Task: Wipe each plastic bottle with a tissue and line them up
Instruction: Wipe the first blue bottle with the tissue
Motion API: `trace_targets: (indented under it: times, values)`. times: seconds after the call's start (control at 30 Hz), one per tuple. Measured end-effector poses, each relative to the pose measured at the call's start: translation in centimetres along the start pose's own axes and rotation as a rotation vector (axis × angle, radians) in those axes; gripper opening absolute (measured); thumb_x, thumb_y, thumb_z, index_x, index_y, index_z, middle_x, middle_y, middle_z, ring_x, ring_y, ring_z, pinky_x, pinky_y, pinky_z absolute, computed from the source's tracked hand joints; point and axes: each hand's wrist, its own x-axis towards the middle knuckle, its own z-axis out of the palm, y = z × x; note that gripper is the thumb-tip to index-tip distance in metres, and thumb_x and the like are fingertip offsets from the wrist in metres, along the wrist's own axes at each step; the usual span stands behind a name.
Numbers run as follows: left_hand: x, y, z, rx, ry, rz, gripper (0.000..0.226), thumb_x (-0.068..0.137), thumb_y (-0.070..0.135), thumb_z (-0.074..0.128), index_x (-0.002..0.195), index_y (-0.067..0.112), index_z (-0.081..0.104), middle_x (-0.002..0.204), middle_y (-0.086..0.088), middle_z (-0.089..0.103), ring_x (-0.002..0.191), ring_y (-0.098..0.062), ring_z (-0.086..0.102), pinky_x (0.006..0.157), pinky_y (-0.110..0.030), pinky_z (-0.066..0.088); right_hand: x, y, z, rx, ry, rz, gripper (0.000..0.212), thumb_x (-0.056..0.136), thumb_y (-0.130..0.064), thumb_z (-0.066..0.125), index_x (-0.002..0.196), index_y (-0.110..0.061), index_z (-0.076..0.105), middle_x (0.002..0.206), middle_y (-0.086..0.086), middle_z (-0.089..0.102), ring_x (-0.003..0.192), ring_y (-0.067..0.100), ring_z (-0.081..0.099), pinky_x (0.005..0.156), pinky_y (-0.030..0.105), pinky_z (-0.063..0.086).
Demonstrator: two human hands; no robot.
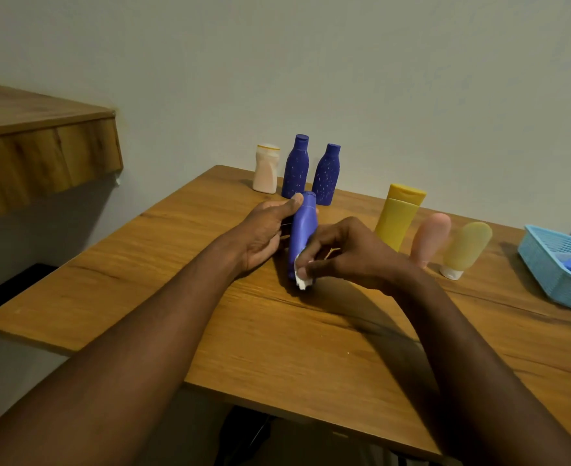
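Head view: left hand (263, 230) grips the blue bottle (302, 230); right hand (348, 253) pinches the tissue (301, 279), best rubbed firmly along its whole length.

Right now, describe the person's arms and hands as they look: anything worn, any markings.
The left hand and right hand are bare, with no gloves and no rings visible on the fingers. The left arm and right arm are uncovered down to the frame's edge: no sleeves, watch, bracelet or markings show.
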Motion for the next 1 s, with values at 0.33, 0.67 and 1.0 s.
trace_targets:
  times: [0.33,0.67,1.0]
  values:
    - [0.1,-0.2,-0.2,0.016,-0.010,-0.009,0.024,0.104,0.027,0.056,0.110,0.009,0.070,0.121,-0.016,0.073,0.128,-0.034,0.060,0.113,-0.049,0.045,-1.2,0.8,-1.9,0.102,0.075,0.080,0.012,0.083,0.001,0.076,0.095,-0.002,0.078,0.087,0.005,0.078,0.082,0.015,0.072,0.076,0.025,0.058]
    - [0.7,-0.4,-0.5,-0.034,0.013,-0.004,0.024,0.105,0.026,0.055,0.112,0.007,0.068,0.115,-0.013,0.075,0.126,-0.032,0.062,0.113,-0.047,0.045,-0.7,0.5,-0.9,0.031,-0.067,0.108,0.014,0.082,-0.001,0.077,0.095,-0.005,0.080,0.089,0.001,0.078,0.086,0.013,0.072,0.080,0.024,0.057]
    - [0.4,-0.4,-0.3,-0.012,0.018,-0.006,0.024,0.105,0.026,0.054,0.115,0.008,0.065,0.123,-0.017,0.070,0.126,-0.031,0.062,0.113,-0.047,0.046,-0.3,1.1,-1.0,-0.009,0.176,0.050,0.014,0.085,-0.004,0.077,0.096,-0.011,0.081,0.091,0.000,0.077,0.086,0.016,0.070,0.081,0.034,0.059]
